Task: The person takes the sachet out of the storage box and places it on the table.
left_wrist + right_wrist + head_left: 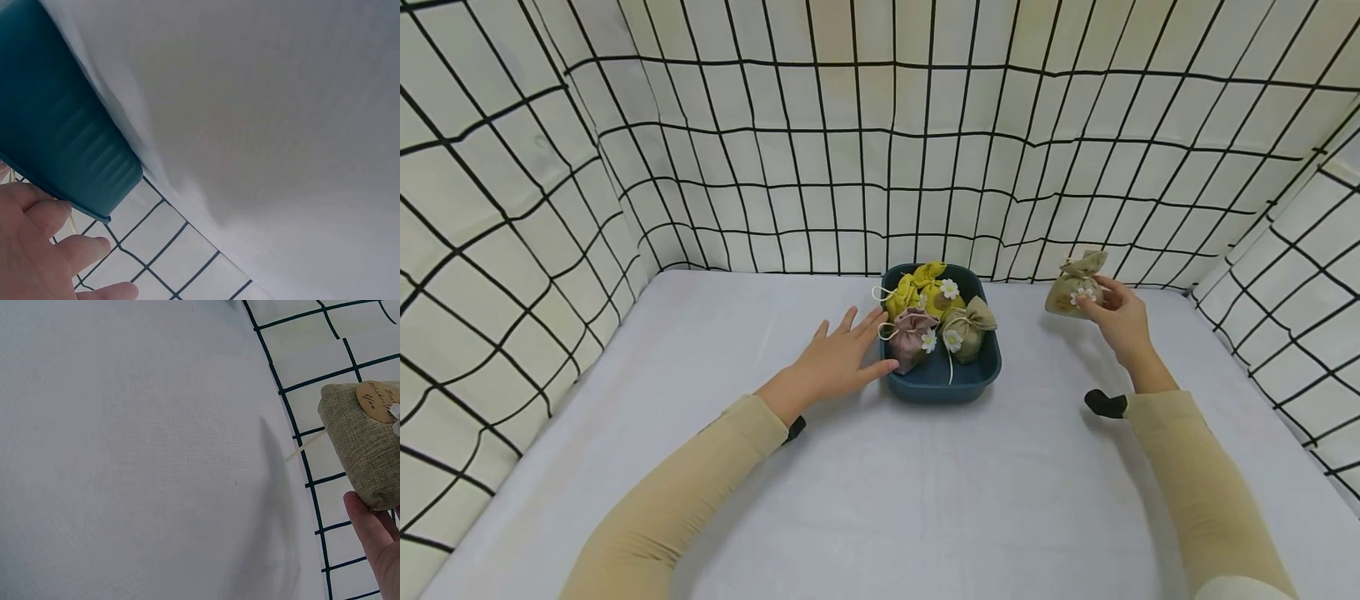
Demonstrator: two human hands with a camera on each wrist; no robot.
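Observation:
In the head view my right hand (1123, 321) pinches a beige drawstring pouch (1077, 287) with a white flower, held up over the table's far right. The right wrist view shows a round tan tag on this pouch (359, 437). My left hand (838, 358), fingers spread, touches the left rim of a dark blue plastic tub (940, 392). Inside the tub sit yellow pouches (936, 296), a mauve pouch (912, 337) and another beige pouch (970, 329), several with white flowers and cords. From the left wrist, fingertips (53, 215) show at the rim of the tub (69, 125).
A white cloth covers the table (880, 500). Behind it and along both sides rises a white backdrop with a black grid (850, 150). Black wrist straps or mounts (1105, 404) stick out beneath the sleeves.

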